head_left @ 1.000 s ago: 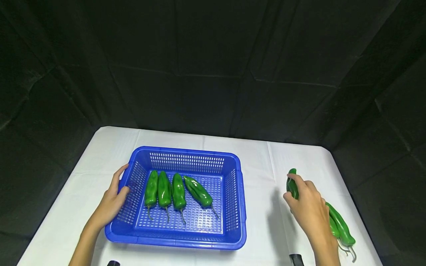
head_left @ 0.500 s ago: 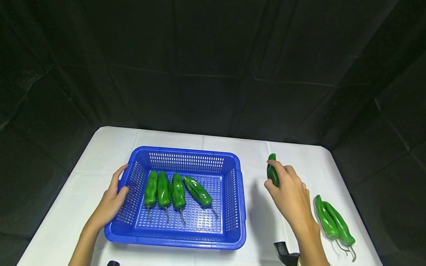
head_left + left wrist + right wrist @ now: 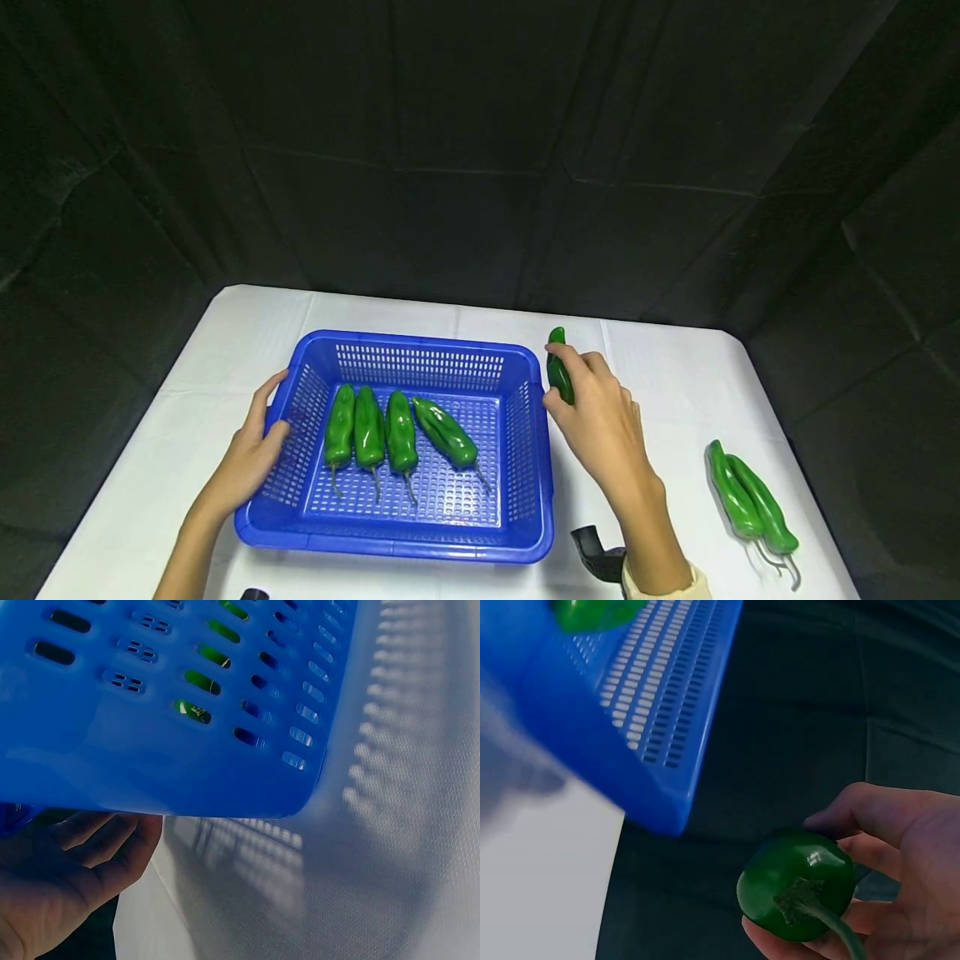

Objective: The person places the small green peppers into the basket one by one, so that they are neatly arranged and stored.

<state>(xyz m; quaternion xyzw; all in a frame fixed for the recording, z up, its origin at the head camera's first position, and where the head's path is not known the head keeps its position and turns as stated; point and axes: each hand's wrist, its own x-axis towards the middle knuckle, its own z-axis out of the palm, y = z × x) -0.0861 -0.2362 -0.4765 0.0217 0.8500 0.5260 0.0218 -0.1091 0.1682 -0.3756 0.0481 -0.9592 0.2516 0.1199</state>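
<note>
My left hand (image 3: 255, 450) grips the left rim of a blue plastic basket (image 3: 390, 548); in the left wrist view its fingers (image 3: 112, 851) reach up to the basket's edge. Several green peppers lie inside, including a leftmost pepper (image 3: 341, 425) and a slanted pepper (image 3: 446, 431) at the right, stems toward me. Just right of the basket's right rim, my right hand (image 3: 600, 417) holds another green pepper (image 3: 559, 371) between thumb and fingers, above the table. The right wrist view shows the held pepper (image 3: 795, 885) stem end on, apart from the basket wall (image 3: 671, 750).
Two green peppers (image 3: 750, 500) lie side by side on the white table (image 3: 675, 367) at the right. Dark cloth (image 3: 480, 167) hangs behind and at the sides. A black strap-like piece (image 3: 597, 554) shows by the right wrist.
My right hand has carried the pepper leftward from beside the two table peppers to the basket's right rim. The left hand and the basket have stayed almost still.
</note>
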